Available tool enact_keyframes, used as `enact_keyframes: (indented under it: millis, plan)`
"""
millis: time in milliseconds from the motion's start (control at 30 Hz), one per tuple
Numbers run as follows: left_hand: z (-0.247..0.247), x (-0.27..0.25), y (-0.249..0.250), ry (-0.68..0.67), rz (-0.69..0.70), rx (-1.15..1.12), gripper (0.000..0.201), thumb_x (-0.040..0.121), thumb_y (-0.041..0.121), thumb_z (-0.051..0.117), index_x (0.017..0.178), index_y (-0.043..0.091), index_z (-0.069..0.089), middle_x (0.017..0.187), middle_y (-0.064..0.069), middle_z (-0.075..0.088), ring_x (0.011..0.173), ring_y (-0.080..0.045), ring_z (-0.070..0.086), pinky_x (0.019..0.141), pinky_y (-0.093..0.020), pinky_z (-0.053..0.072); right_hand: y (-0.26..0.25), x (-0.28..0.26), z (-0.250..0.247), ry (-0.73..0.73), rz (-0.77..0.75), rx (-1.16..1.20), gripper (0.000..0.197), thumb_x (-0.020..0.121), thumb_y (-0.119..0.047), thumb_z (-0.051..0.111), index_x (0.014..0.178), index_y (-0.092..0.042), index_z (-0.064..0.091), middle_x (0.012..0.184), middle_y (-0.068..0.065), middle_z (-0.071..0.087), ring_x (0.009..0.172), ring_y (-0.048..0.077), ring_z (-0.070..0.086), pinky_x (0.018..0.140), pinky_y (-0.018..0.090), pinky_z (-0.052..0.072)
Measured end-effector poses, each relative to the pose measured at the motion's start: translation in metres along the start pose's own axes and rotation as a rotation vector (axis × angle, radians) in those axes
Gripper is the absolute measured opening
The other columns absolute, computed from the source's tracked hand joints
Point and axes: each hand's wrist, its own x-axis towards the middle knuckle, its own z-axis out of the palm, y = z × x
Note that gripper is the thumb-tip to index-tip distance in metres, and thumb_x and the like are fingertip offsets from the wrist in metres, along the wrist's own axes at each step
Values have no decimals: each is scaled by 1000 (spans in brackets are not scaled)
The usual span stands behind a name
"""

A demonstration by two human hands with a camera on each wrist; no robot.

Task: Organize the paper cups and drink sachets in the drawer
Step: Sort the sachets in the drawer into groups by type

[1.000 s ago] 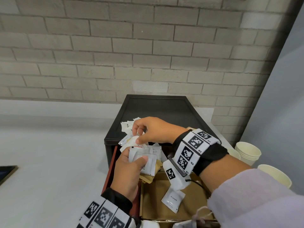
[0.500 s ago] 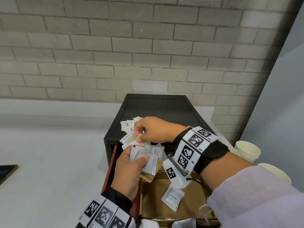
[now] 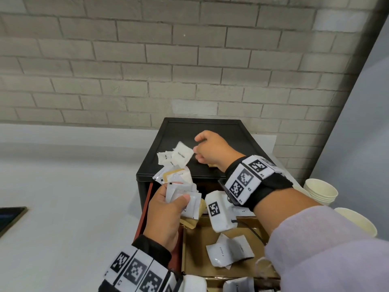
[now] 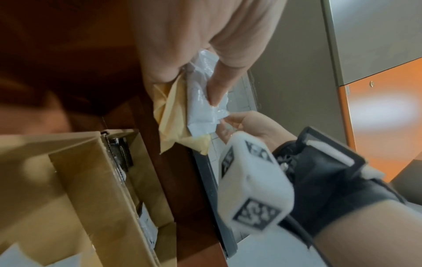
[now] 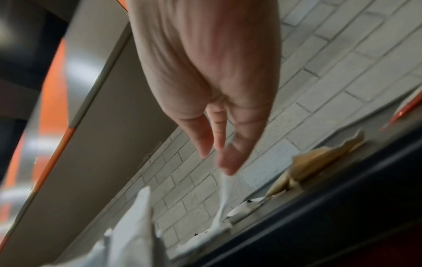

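Sorting sachets over the open drawer (image 3: 229, 234), both hands busy.

Head view: left hand (image 3: 166, 216) clutches a bundle of sachets (image 3: 183, 192), thumb pressed across the front; right hand (image 3: 210, 150) pinches a white sachet (image 3: 182, 154) by its corner above the black cabinet top (image 3: 202, 131), where more loose sachets (image 3: 166, 160) lie. Two white sachets (image 3: 229, 250) sit on the drawer's brown floor. Paper cups (image 3: 321, 190) stand stacked at right on the table (image 3: 63, 207), another cup (image 3: 355, 221) nearer, partly behind the sleeve. Left wrist view alone shows tan packets behind the white ones in the bundle (image 4: 182, 112), plus a cardboard divider (image 4: 91, 180). Right wrist view is blurred; fingers (image 5: 228, 159) hang with the tips drawn together, their hold on the sachet unclear there. Drawer front is cut off at the bottom edge.
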Motion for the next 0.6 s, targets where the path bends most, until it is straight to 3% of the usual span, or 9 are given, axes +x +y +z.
enact_keyframes:
  millis: [67, 133, 200, 267, 367, 433, 467, 533, 600]
  plan:
    - [-1, 0, 2, 6, 14, -1, 36, 87, -9, 54, 103, 22, 62, 97, -4, 69, 79, -16, 70, 59, -26, 55, 3, -7, -8, -27, 10, -114, 19, 90, -7, 55, 105, -17, 55, 101, 5, 56, 84, 20, 60, 85, 37, 56]
    - [0, 0, 4, 6, 24, 0, 36, 87, -8, 54, 103, 24, 61, 97, -2, 68, 77, -13, 69, 56, -23, 55, 6, -21, -21, -66, 5, -189, 12, 90, -6, 53, 91, -17, 57, 92, 4, 59, 76, 15, 58, 75, 30, 56]
    - [1, -1, 6, 3, 31, -2, 36, 88, -8, 54, 100, 26, 60, 94, 2, 67, 75, -11, 68, 54, -21, 54, 14, -39, -33, -209, 51, -321, 14, 89, -3, 52, 85, -13, 61, 90, 5, 64, 72, 11, 59, 64, 20, 52]
    - [2, -2, 7, 0, 35, -7, 36, 88, -8, 53, 98, 26, 59, 90, 6, 66, 71, -7, 68, 52, -18, 53, 28, -56, -41, -401, 140, -477, 15, 88, -1, 53, 94, -7, 65, 85, 6, 65, 70, 12, 61, 59, 17, 51]
    - [5, -6, 9, 0, 31, -2, 36, 89, -7, 53, 97, 28, 57, 92, 7, 64, 77, -9, 64, 51, -16, 53, 54, -74, -39, -618, 276, -685, 22, 88, -1, 53, 107, -4, 64, 90, 11, 65, 75, 20, 63, 53, 20, 54]
    - [5, -7, 9, 0, 31, 0, 36, 89, -6, 53, 95, 29, 57, 93, 7, 63, 81, -10, 63, 53, -16, 53, 73, -79, -32, -704, 264, -895, 27, 89, -3, 51, 114, -4, 62, 94, 10, 63, 64, 15, 54, 42, 17, 46]
    - [5, -8, 9, 0, 32, 7, 36, 89, -6, 53, 95, 30, 56, 94, 7, 62, 83, -10, 62, 54, -16, 54, 82, -80, -28, -735, 233, -1002, 30, 89, -5, 51, 117, -4, 61, 102, 10, 63, 63, 15, 51, 43, 19, 42]
    - [6, -9, 8, -1, 36, 22, 35, 90, -5, 54, 95, 30, 55, 96, 8, 61, 85, -10, 61, 57, -18, 54, 98, -80, -20, -776, 168, -1159, 35, 88, -9, 54, 123, -5, 58, 118, 10, 60, 78, 20, 54, 54, 22, 40]
    - [6, -9, 8, 0, 35, 28, 35, 90, -4, 54, 97, 30, 55, 95, 9, 61, 85, -9, 61, 58, -18, 53, 110, -78, -11, -765, 147, -1207, 35, 85, -10, 59, 119, -4, 60, 110, 10, 60, 87, 24, 53, 61, 26, 40]
